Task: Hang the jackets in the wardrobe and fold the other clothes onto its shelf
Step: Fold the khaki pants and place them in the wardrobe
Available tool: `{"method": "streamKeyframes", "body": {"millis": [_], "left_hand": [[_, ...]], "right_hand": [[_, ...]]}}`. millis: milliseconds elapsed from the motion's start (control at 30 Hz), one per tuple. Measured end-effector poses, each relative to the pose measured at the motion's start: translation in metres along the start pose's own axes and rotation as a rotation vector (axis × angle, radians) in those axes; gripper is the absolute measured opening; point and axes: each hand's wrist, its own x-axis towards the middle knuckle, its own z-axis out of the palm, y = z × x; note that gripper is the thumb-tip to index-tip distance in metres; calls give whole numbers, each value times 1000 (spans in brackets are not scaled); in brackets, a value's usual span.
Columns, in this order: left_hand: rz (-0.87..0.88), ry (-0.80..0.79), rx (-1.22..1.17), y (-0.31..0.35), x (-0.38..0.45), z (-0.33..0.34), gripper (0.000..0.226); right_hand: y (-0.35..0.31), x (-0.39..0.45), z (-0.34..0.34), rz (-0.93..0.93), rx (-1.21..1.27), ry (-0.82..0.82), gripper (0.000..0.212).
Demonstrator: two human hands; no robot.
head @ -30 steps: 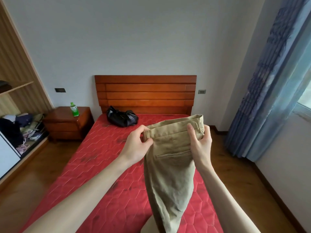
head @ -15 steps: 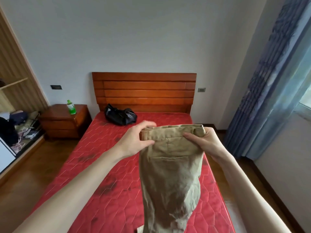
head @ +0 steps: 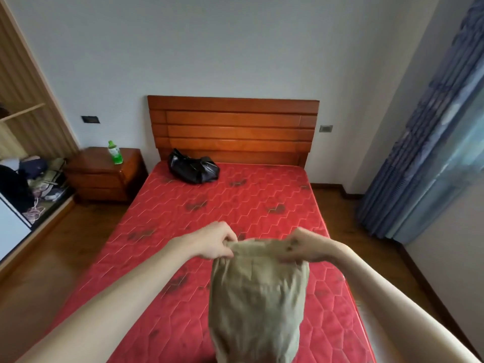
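Observation:
Khaki trousers hang by their waistband over the near part of the red mattress. My left hand pinches the left end of the waistband. At the right end, my right hand grips the band with curled fingers. The legs drop toward the bottom of the frame and their ends are out of view. A black jacket lies crumpled on the mattress by the headboard. The open wardrobe is at the far left, with a wooden shelf and a heap of clothes in its lower part.
A wooden nightstand with a green bottle stands between the wardrobe and the bed. Blue curtains cover the window on the right. Wooden floor runs along both sides of the bed.
Both hands have lowered the trousers from chest height down toward the mattress. The view has tilted downward, so the bed fills more of the frame.

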Motion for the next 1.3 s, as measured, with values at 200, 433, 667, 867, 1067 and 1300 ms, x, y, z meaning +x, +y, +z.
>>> {"method": "streamKeyframes", "body": {"millis": [200, 433, 667, 867, 1067, 1300], "left_hand": [[34, 456, 347, 15, 42, -99, 13], [236, 999, 489, 79, 49, -234, 19], [444, 1205, 594, 94, 30, -236, 31], [567, 1072, 643, 35, 47, -114, 38], [436, 687, 544, -43, 72, 86, 43], [124, 170, 353, -88, 52, 299, 45]], "right_hand": [[-51, 68, -91, 16, -291, 620, 30], [-119, 38, -232, -137, -349, 1093, 15], [-110, -6, -229, -310, -500, 1322, 29], [-30, -5, -143, -297, -649, 1069, 30], [80, 34, 23, -186, -728, 596, 13], [171, 49, 209, -16, -700, 87, 14]]}}
